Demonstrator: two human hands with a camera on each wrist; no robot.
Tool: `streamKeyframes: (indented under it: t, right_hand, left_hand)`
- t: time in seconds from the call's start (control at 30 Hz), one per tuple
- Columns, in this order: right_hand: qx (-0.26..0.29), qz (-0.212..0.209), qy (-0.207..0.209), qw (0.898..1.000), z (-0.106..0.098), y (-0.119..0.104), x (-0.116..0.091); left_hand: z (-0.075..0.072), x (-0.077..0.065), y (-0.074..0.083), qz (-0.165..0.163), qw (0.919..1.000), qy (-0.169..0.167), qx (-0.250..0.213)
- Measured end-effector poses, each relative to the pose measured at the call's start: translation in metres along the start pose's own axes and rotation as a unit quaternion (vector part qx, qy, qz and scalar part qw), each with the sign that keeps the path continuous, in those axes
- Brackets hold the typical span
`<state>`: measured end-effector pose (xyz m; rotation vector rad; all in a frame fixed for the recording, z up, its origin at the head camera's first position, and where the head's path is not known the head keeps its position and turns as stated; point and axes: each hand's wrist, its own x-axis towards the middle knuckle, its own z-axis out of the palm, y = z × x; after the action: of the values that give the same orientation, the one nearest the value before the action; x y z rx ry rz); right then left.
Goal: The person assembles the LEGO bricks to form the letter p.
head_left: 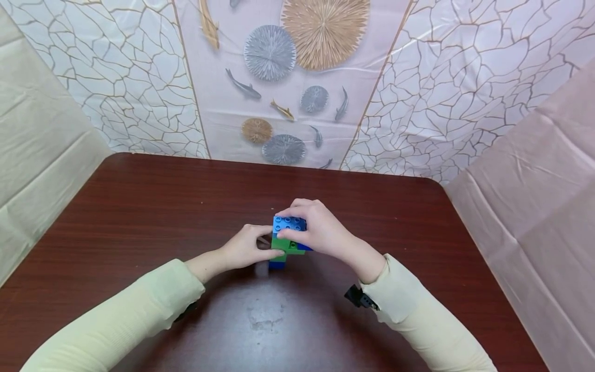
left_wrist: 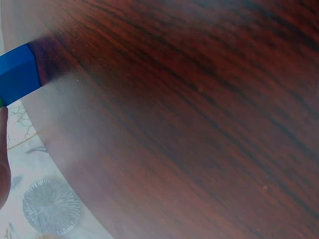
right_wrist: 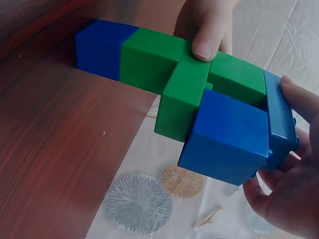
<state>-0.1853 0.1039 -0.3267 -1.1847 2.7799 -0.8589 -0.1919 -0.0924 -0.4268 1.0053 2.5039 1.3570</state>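
Observation:
A tower of blue and green building blocks stands on the table between the two hands. At its foot is a blue block (right_wrist: 99, 52), with a green block (right_wrist: 149, 52) above it. A crosswise green block (right_wrist: 179, 99) juts out to one side and carries a larger blue block (right_wrist: 227, 134). Another green block (right_wrist: 239, 74) lies under the studded blue top block (head_left: 288, 222). My left hand (head_left: 246, 248) grips the green middle, its thumb pressed on the crosswise block; its far fingers are partly hidden. From the right, my right hand (head_left: 318, 227) pinches the top block between thumb and fingers.
The dark reddish-brown wooden table (head_left: 139, 217) has a glossy reflection near its front. A patterned cloth backdrop (head_left: 223, 113) rises behind its far edge, and pale fabric (head_left: 534, 170) hangs at both sides. Black straps show below both sleeves.

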Motion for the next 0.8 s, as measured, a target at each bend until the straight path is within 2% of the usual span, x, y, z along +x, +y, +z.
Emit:
streamKeyframes:
  t: [0.17, 0.33, 0.47, 0.67, 0.8]
  right_hand:
    - [0.016, 0.01, -0.004, 1.0, 0.001, 0.003, -0.002]
    - [0.071, 0.051, -0.026, 0.996, -0.007, 0.009, -0.012]
    - [0.084, 0.083, -0.037, 0.992, -0.015, 0.012, -0.019]
    - [0.082, 0.104, -0.015, 0.991, -0.017, 0.016, -0.025]
    - [0.09, 0.103, -0.004, 0.991, -0.014, 0.019, -0.025]
  left_hand:
    - [0.0, 0.0, 0.0, -0.005, 1.0, -0.002, 0.001]
    - [0.001, 0.0, 0.001, -0.015, 0.9998, -0.01, 0.0]
    - [0.001, 0.0, 0.002, -0.027, 0.9996, -0.012, 0.002]
    - [0.001, 0.0, 0.003, -0.032, 0.9994, -0.011, 0.002]
    - [0.0, 0.0, 0.004, -0.034, 0.9994, -0.01, 0.003]
